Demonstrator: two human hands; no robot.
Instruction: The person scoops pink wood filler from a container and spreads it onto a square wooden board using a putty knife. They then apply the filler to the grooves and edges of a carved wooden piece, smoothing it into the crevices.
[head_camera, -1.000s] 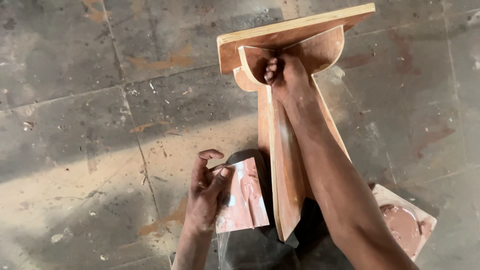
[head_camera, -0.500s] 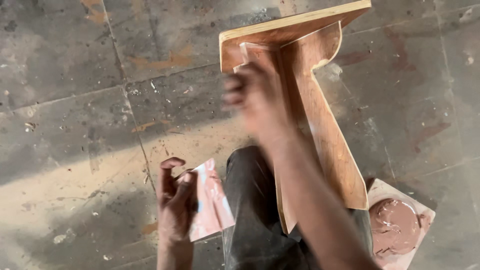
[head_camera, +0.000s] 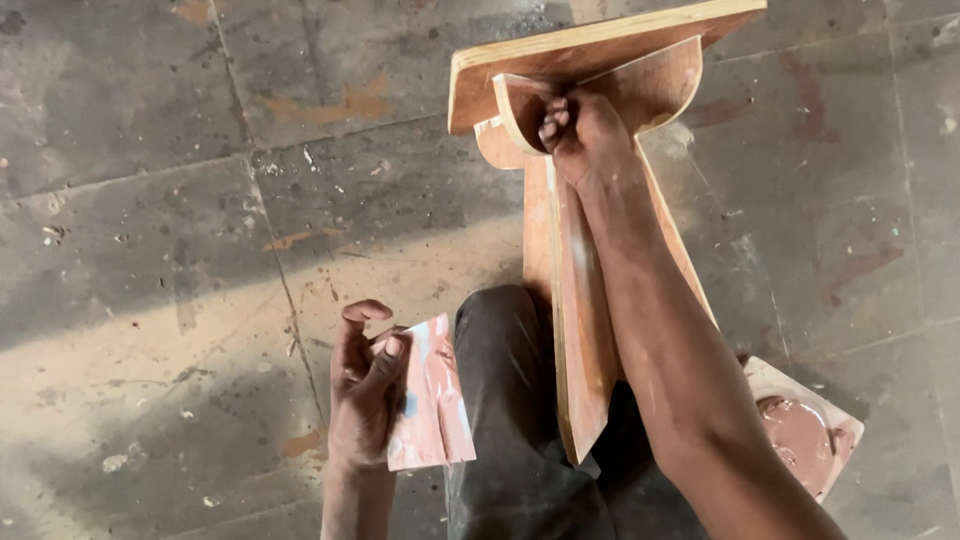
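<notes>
A plywood stool-like piece lies tipped over my dark-trousered knee, its flat top pointing away from me. My right hand is closed against the curved bracket under the top, fingers curled; whether anything is in them I cannot tell. My left hand holds a flat rectangular card smeared with reddish-brown paste beside my knee, thumb pressed on its face.
A small wooden board with a mound of reddish-brown paste lies on the floor at the lower right. The grey stone floor is stained and littered with small chips.
My right hand lifted off the bracket in a blur, then returned to it. My left hand with the smeared card shifted a little to the left and down.
</notes>
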